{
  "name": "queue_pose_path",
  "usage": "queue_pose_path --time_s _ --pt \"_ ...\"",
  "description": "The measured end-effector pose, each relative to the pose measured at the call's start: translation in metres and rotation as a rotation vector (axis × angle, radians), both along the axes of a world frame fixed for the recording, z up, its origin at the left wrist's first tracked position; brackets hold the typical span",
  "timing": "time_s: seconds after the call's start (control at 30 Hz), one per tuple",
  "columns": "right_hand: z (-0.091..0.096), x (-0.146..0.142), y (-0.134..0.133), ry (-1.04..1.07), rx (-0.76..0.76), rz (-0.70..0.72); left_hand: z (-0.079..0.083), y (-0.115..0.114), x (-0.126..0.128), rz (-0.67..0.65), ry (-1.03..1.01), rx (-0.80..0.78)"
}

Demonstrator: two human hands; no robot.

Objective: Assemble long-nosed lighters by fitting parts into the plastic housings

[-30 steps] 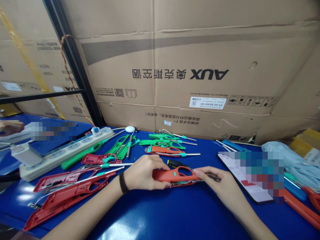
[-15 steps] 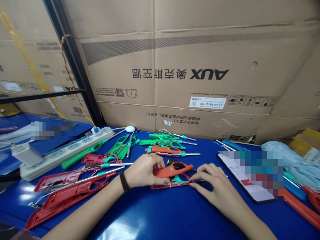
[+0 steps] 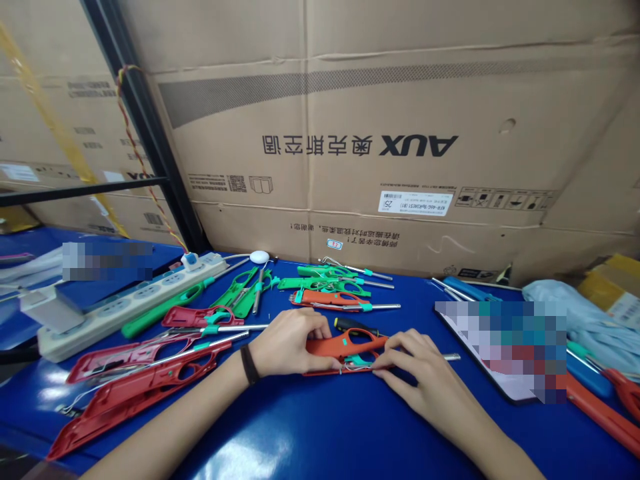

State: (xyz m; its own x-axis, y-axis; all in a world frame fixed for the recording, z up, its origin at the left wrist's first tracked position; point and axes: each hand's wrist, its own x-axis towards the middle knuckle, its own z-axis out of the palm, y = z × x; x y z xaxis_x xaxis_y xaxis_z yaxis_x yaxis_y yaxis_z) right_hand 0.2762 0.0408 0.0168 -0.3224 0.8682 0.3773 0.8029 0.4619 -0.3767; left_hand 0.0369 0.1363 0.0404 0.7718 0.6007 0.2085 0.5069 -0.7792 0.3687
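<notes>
An orange stick lighter (image 3: pixel 340 345) lies in two halves on the blue tabletop, its upper shell resting low over the lower one. My left hand (image 3: pixel 290 341) grips the rear of the shells, thumb along the near edge. Between the halves show a teal trigger (image 3: pixel 356 361) and thin wires. The fingers of my right hand (image 3: pixel 417 360) pinch the lighter's front end, where the metal tube (image 3: pixel 451 357) passes behind them and sticks out to the right. Just behind the lighter lies a screwdriver (image 3: pixel 354 326) with a black and yellow handle.
Opened red lighters (image 3: pixel 145 390) spread at the left, beside a white power strip (image 3: pixel 125 307). Green lighters (image 3: pixel 325 285) and another orange lighter (image 3: pixel 330 300) lie behind. A phone (image 3: pixel 480 353) and a light blue cloth (image 3: pixel 580 320) are at right; a large carton (image 3: pixel 350 100) stands behind.
The orange upper shell has come down closer to the lower half, narrowing the gap. My right hand has shifted slightly left along the front end, and more of the metal tube shows.
</notes>
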Motion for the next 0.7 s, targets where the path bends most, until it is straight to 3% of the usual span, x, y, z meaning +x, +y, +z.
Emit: queue_pose_path --time_s 0.3,0.53,0.7 --pt "-0.002 -0.003 0.001 -0.013 0.024 0.009 0.0 0.0 0.0 -0.001 0.008 -0.015" --pt "-0.001 -0.013 -0.004 -0.16 0.229 0.028 -0.001 0.0 0.0 -0.009 0.026 -0.034" --pt "-0.007 -0.019 -0.005 -0.199 0.267 0.034 -0.001 0.001 -0.001 0.0 0.036 -0.043"
